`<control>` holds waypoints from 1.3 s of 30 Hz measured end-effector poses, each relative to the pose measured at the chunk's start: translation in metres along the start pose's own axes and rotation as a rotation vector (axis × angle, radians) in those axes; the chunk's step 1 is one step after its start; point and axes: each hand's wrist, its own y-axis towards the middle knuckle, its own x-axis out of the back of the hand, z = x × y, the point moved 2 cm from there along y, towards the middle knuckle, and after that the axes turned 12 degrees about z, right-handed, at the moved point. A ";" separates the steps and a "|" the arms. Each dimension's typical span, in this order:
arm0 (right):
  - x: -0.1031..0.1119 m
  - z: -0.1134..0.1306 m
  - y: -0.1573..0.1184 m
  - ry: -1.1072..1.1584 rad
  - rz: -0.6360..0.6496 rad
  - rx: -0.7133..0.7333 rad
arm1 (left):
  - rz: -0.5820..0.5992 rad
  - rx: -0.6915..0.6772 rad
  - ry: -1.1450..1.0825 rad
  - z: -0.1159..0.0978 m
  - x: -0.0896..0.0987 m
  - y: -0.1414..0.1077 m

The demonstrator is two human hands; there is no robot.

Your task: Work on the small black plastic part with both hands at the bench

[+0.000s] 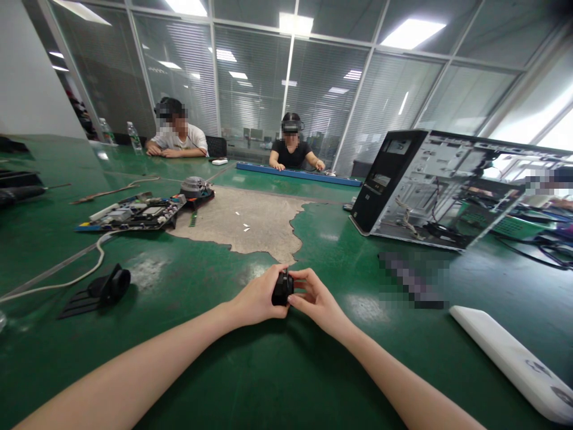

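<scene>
Close in front of me, both hands meet over a small black block-like part (282,289); its exact kind does not show. My left hand (258,297) is closed around its left side, thumb below and fingers above. From the right, my right hand (316,297) pinches its near right edge with thumb and fingertips. Both forearms reach in over the green table (215,382). Parts of the block are covered by my fingers.
Ahead lie a bare brown patch (264,221), a circuit board (138,215) and a round cooler (197,187). A black bracket-like part (105,289) is left. An open computer case (430,191) and a white panel (505,352) are right. Two people (290,149) sit opposite.
</scene>
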 end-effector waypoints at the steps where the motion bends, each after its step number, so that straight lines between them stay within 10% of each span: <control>1: 0.000 0.000 0.000 0.002 -0.011 -0.004 | -0.003 -0.002 0.003 0.000 0.000 0.000; 39: 0.000 -0.001 0.003 -0.004 -0.068 -0.012 | 0.002 -0.008 0.040 0.001 0.000 0.000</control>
